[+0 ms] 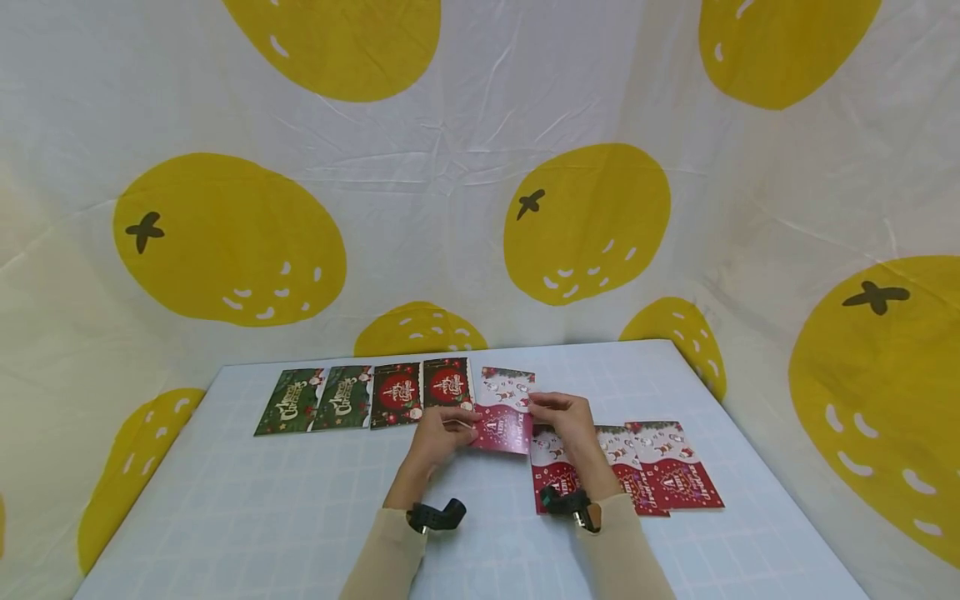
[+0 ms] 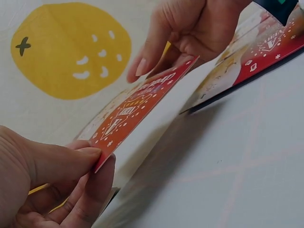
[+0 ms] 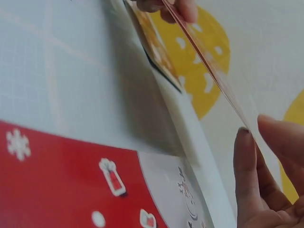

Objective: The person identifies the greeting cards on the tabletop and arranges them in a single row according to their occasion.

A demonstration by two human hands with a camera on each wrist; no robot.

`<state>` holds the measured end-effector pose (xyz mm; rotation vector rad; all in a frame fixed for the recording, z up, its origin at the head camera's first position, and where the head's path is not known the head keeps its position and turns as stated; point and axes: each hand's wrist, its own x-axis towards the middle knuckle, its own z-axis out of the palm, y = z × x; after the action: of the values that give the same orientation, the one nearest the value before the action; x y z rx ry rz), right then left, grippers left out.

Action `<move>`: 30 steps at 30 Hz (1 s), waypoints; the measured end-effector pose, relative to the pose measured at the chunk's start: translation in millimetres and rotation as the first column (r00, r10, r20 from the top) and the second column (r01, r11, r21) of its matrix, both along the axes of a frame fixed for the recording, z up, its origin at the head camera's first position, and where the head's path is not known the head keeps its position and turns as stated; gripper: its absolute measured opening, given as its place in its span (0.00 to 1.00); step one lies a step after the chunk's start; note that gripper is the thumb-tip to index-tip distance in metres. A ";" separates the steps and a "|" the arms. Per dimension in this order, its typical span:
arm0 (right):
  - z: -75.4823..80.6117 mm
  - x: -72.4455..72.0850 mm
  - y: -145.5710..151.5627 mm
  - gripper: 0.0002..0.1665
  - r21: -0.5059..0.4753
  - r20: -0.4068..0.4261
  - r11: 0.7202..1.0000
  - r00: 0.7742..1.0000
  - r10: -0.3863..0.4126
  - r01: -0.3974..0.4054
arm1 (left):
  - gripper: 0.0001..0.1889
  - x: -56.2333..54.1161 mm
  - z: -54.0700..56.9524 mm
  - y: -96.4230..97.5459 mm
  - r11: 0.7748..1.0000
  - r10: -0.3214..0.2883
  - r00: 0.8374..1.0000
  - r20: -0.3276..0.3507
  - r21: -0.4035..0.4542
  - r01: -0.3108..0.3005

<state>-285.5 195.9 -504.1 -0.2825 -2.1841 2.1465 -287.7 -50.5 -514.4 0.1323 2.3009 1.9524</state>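
Observation:
A red and white Christmas card (image 1: 503, 421) is held up over the table between both hands. My left hand (image 1: 438, 437) pinches its near left corner, thumb on the printed face, as the left wrist view shows. On the card's opposite edge, my right hand (image 1: 567, 419) pinches between thumb and fingers. In the right wrist view the held card (image 3: 209, 66) appears nearly edge-on. Below the right hand lie several matching red and white cards (image 1: 675, 467), partly covered by the forearm. Left of the held card is a dark card with a red circle (image 1: 447, 382).
Two green Christmas cards (image 1: 291, 402) and another dark card with a red circle (image 1: 396, 395) continue the row along the back left of the light blue table (image 1: 300, 517). Behind stands a white curtain (image 1: 420, 233) printed with yellow fruit.

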 end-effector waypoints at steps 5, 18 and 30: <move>-0.7 -1.0 -8.7 0.14 -0.017 0.002 0.997 0.997 0.073 -0.073 | 0.12 -2.4 -0.7 -1.4 0.995 0.102 0.995 -0.008 -0.011 -0.102; -1.0 2.1 -27.2 0.12 0.092 0.043 0.987 0.991 0.130 -0.134 | 0.12 -3.8 0.0 -8.8 0.974 0.225 0.973 -0.052 0.039 -0.223; -4.0 3.6 -30.8 0.13 0.134 0.024 0.981 0.990 0.142 -0.144 | 0.12 -4.3 -0.7 -12.9 0.967 0.252 0.967 -0.031 0.045 -0.250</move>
<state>-282.0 165.1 -508.1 -0.1371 -2.4135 2.0565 -292.0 -63.4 -515.1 -0.1282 2.4045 2.1292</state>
